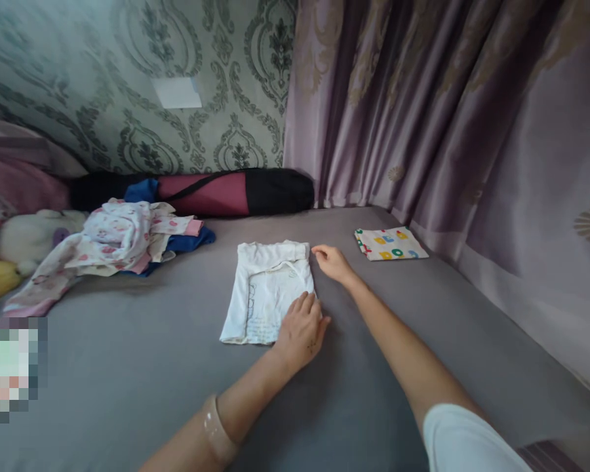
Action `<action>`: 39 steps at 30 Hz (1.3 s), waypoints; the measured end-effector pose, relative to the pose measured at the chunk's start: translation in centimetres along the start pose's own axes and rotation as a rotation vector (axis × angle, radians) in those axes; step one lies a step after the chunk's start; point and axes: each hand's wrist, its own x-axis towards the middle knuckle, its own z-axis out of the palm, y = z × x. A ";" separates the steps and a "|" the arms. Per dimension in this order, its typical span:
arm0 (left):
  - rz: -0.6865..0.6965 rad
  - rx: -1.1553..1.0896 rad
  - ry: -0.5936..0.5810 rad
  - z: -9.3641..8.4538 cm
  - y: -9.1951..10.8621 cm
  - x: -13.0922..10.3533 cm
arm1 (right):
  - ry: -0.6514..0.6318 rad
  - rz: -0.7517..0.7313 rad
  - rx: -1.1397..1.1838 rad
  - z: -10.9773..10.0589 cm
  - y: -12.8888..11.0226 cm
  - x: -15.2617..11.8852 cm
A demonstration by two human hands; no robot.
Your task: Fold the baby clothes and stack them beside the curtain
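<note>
A small white garment [263,292] lies folded flat on the grey bed sheet [128,367], in the middle of the view. My left hand [301,331] rests palm down on its near right corner, fingers together. My right hand [330,261] touches the sheet at the garment's far right edge, fingers slightly spread and holding nothing. A folded cloth with coloured letters [390,243] lies further right, near the curtain.
A pile of unfolded patterned and blue clothes [122,242] sits at the back left. Behind it lies a black and maroon roll bag [216,192] against the wall. Soft toys [24,242] are at the far left. A purple curtain [472,131] hangs along the right side.
</note>
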 end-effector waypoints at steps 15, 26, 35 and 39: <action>0.099 -0.035 -0.114 2.1 -0.5 -0.9 | -0.078 -0.069 -0.249 2.3 1.4 8.0; 0.224 -0.072 -0.181 0.6 -0.9 -1.1 | -0.054 -0.043 -0.256 3.2 2.3 8.6; 0.276 -0.131 -0.067 0.5 -0.5 -0.7 | 0.064 -0.290 -0.333 3.9 -2.0 4.9; 0.212 -0.181 -0.010 -0.9 -0.4 0.0 | -0.230 -0.236 -0.390 5.7 -1.5 2.5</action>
